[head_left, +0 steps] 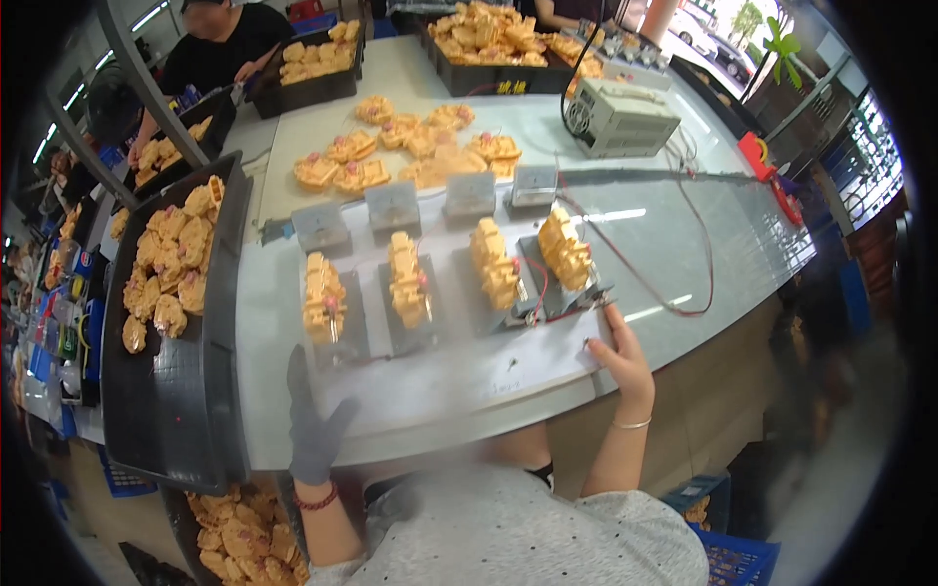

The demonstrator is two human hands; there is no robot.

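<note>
My left hand point(318, 422), in a grey glove, is at the near left edge of a white board point(459, 381), thumb spread from the straight fingers. My bare right hand point(625, 363) touches the board's near right side. Its thumb and forefinger are spread, the fingertip by the metal end of the rightmost fixture; the other fingers are mostly hidden. On the board stand several orange plastic toy-like parts point(319, 298), each upright on a grey fixture point(418, 327). Red wires run to the two rightmost parts point(565, 249). Clear-grey blocks point(393, 207) stand behind them.
A black tray point(176, 410) of orange parts is on my left. More parts point(420, 137) lie behind the board, near other black trays point(503, 76). A beige power box point(622, 117) with red leads stands at far right. Another person point(225, 49) sits at far left.
</note>
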